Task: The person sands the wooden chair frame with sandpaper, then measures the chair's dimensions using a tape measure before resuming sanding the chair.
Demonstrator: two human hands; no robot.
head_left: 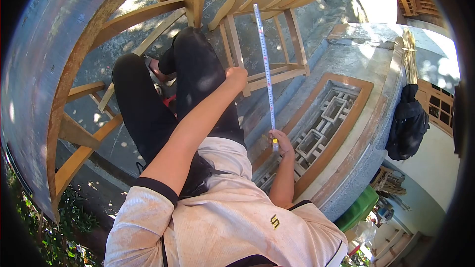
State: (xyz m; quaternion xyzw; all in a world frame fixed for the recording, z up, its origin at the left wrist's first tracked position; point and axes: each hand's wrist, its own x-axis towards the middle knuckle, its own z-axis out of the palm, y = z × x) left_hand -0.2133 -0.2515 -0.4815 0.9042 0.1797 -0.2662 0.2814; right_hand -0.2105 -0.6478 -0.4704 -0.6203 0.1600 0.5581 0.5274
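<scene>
A round-edged wooden surface (44,59) fills the left. The left hand (236,78) curls beside a wooden chair's (296,39) leg; I cannot tell whether its grip holds anything. Farther right, the right hand's (282,142) grip holds the tape measure (267,69), its blade reaching far, left of a framed lattice panel (363,89).

Right hand (283,143) holding an extended tape measure (267,71), left hand (236,78) (apparently fisted), near a wooden chair (296,39)
</scene>
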